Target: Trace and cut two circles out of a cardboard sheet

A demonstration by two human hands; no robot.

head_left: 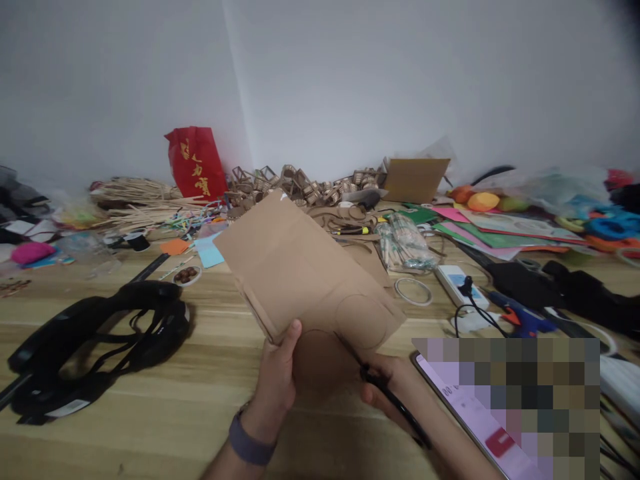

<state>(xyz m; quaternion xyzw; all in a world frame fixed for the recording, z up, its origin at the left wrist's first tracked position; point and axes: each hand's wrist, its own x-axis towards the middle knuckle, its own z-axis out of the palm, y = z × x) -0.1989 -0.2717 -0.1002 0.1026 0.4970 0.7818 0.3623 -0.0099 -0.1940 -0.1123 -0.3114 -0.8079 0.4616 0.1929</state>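
Cardboard (295, 267) is clamped in the left grip (279, 373); scissors (407, 419) are held closed-fingered in the right grip (399, 375).
Head view: the curve is best cut with the cardboard steadily turned into the blades. Beyond both grips, its long axis is slanted far-left to near-right, the circle-marked end pointed rightward.

Dim, soft light; edges stretched, blurry; 1 corner pixelated.

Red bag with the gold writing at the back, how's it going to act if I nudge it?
The red bag stands upright and fairly tall, so a push near the top could tip it. Its sides look thin, so it may flex or crumple. It's probably light, though its contents are hidden.
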